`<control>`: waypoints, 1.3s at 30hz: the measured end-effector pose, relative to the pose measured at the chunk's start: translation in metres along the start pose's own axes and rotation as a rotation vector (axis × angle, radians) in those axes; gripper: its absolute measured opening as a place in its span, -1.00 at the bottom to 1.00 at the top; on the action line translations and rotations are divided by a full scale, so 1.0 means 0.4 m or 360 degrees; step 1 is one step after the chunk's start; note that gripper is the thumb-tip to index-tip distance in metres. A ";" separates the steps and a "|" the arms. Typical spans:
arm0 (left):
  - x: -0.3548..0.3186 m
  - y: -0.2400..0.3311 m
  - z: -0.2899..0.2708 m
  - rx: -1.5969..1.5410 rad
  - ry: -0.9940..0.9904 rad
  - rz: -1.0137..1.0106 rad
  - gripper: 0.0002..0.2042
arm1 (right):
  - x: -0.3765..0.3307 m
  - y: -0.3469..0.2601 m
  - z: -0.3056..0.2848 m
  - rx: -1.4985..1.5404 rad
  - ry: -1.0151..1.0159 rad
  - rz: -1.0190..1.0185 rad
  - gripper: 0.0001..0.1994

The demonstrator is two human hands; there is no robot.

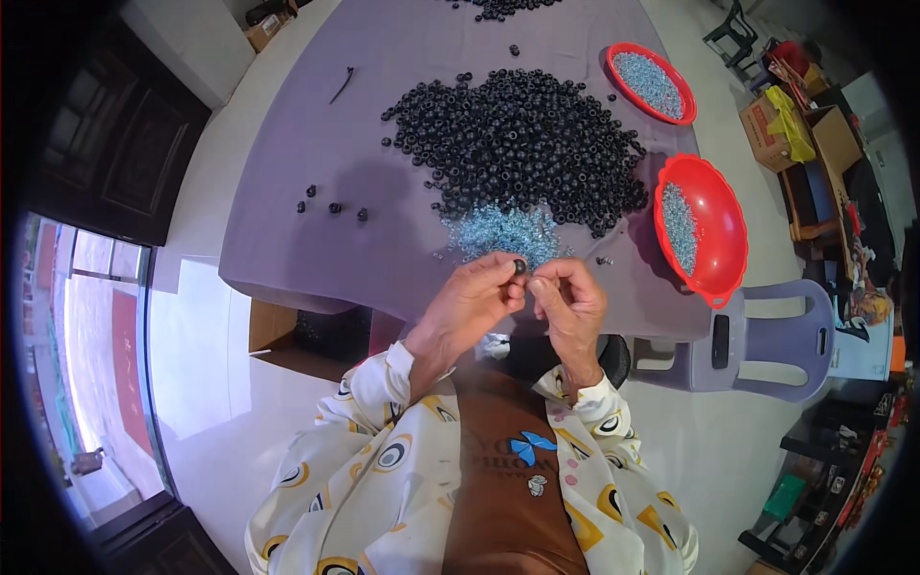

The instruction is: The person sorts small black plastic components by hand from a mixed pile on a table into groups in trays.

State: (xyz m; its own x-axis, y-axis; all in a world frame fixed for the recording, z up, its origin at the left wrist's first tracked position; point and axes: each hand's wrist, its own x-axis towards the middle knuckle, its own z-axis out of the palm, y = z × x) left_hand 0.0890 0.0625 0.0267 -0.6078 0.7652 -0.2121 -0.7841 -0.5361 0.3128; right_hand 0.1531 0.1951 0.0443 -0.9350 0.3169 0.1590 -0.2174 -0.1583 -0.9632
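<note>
Between the thumb and fingers of my left hand [471,302] is a small round black piece [519,266]. Close beside it, my right hand [572,302] is closed in a pinch, its fingertips almost meeting the piece; what they hold is too small to make out. Just beyond both hands lies a heap of small clear-blue pieces [498,230] on the purple-grey tablecloth [297,230]. Touching that heap on its far side is a large pile of black round pieces [517,134], the same kind as the one in my left hand.
At the right stand a scalloped red basin [719,230] and, farther back, a red bowl [613,69], both with clear-blue pieces inside. Several loose black pieces [334,208] and a thin black strip [341,84] lie left. A cardboard box [273,326] and a grey plastic chair [786,335] flank the table.
</note>
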 end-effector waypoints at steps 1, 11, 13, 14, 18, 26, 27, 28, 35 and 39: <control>-0.002 0.000 -0.001 -0.0001 -0.0002 0.0000 -0.85 | 0.000 0.005 -0.002 -0.0002 0.0000 -0.0001 -0.92; -0.040 -0.022 0.034 0.1494 0.0053 0.0858 -0.83 | -0.010 -0.004 -0.026 0.0025 0.0052 -0.0009 -0.89; -0.044 -0.018 0.033 0.1711 0.0046 0.0957 -0.81 | -0.010 -0.008 -0.022 0.0026 0.0035 -0.0014 -0.89; -0.047 -0.013 0.034 0.1867 0.0057 0.0993 -0.80 | -0.009 -0.011 -0.017 0.0072 0.0047 -0.0019 -0.89; -0.048 -0.003 0.041 0.2128 0.0083 0.1101 -0.80 | -0.007 -0.018 -0.016 0.0137 0.0005 -0.0023 -0.89; -0.047 -0.008 0.036 0.1374 -0.0059 0.0604 -0.80 | -0.009 -0.020 -0.018 0.0134 -0.0116 -0.0098 -0.90; -0.048 -0.005 0.036 0.1318 -0.0081 0.0542 -0.80 | -0.009 -0.023 -0.019 0.0103 -0.0128 -0.0108 -0.91; -0.048 -0.004 0.035 0.1319 -0.0084 0.0538 -0.80 | -0.009 -0.025 -0.019 0.0103 -0.0123 -0.0109 -0.91; -0.042 -0.012 0.024 0.1667 -0.0070 0.0843 -0.79 | -0.014 -0.046 -0.019 -0.0378 -0.0182 -0.0267 -0.95; -0.047 -0.011 0.031 0.1894 -0.0053 0.1008 -0.77 | -0.023 -0.044 -0.014 -0.0204 -0.0177 -0.0102 -0.96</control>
State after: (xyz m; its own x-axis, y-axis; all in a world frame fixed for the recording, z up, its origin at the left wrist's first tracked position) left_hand 0.1055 0.0548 0.0406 -0.8050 0.5209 0.2839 0.2225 -0.1784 0.9585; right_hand 0.1670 0.2005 0.0587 -0.9471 0.2160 0.2373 -0.2470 -0.0182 -0.9689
